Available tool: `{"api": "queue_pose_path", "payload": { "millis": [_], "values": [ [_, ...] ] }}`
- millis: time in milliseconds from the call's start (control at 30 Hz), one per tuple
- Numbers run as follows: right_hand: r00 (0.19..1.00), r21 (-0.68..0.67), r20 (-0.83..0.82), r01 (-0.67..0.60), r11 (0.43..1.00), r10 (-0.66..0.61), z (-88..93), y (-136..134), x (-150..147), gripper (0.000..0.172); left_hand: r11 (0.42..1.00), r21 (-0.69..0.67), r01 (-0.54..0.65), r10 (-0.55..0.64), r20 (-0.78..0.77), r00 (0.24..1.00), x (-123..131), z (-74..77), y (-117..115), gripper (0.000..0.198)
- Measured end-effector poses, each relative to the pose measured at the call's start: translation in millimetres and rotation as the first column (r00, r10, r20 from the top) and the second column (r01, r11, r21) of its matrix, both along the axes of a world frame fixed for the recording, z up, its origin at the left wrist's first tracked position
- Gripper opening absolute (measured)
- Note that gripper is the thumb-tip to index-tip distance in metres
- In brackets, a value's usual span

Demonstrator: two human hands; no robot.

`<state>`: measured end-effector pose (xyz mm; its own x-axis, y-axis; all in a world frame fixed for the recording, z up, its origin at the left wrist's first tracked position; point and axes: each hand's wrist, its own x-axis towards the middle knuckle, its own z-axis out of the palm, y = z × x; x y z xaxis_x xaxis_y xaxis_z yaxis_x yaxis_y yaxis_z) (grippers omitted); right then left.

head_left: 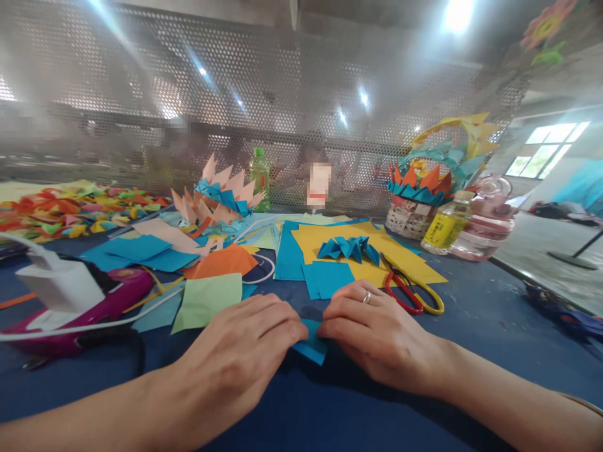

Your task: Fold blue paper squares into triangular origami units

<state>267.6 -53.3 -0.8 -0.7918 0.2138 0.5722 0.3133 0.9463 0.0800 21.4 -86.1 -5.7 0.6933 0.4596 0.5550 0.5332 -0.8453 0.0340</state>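
Note:
Both hands meet over a small blue paper piece [311,344] on the dark blue table [461,314]. My left hand [245,348] lies palm down with its fingertips pinched on the paper's left edge. My right hand [372,333], a ring on one finger, has its fingers curled and pressed on the paper's right edge. Most of the paper is hidden under the fingers. Just beyond the hands lie blue paper squares [327,278] and several folded blue units [349,248] on yellow sheets [400,254].
Red and yellow scissors [411,292] lie right of my right hand. A green sheet [207,300], orange sheet [221,260] and a magenta glue gun [94,307] with a white charger [59,282] sit left. Paper baskets [426,182], bottles [445,225] and a perforated screen stand behind.

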Motion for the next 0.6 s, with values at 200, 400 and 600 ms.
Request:
{"api": "queue_pose_path", "payload": {
  "millis": [200,400,600],
  "values": [
    [1.0,-0.034,0.017,-0.015,0.999,0.016,-1.4,0.3,-0.7,0.019,1.0,0.01,-0.015,0.015,-0.002,1.0,1.3,3.1,-6.1,0.034],
    [1.0,-0.137,0.005,0.023,0.99,-0.023,-3.5,-1.5,-2.8,0.013,0.989,-0.145,-0.029,0.031,0.008,0.999,-0.5,-3.5,-4.2,0.033],
    [0.995,-0.203,-0.05,0.072,0.977,-0.084,-4.1,-4.5,-8.2,0.028,0.967,-0.255,0.014,0.025,0.149,0.989,3.4,-4.5,2.4,0.032]
  ]
}}
